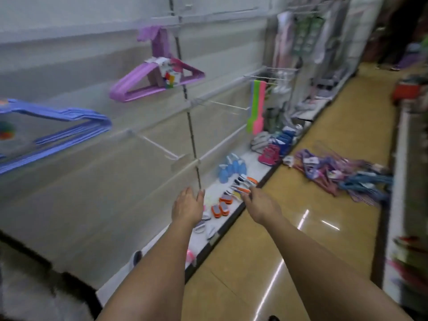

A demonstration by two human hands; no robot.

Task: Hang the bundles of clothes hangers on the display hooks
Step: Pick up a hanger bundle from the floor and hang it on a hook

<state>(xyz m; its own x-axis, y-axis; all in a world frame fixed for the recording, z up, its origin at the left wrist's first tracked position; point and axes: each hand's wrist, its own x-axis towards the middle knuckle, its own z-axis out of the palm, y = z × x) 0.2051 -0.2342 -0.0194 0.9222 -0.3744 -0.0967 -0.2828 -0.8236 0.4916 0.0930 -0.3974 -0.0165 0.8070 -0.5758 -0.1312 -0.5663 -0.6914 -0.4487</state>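
A purple hanger bundle (pixel 152 83) with a paper label hangs on an upper display hook. Another bundle, blue (pixel 62 130), hangs at the far left. Below them two bare white hooks (pixel 157 145) (pixel 228 105) stick out from the wall rails. Across the aisle, a pile of purple and blue hanger bundles (pixel 347 176) lies on the yellow floor. Both my arms reach forward over the bottom shelf. My left hand (pixel 188 205) is held flat with straight fingers and holds nothing. Beside it my right hand (pixel 260 203) is empty too, its fingers loosely bent. The view is blurred.
The low white shelf (pixel 234 206) carries orange and grey brushes, blue spray bottles (pixel 231 167) and small shoes. Green and pink flat tools (pixel 256 107) hang further right. A second shelving unit (pixel 407 205) bounds the aisle on the right.
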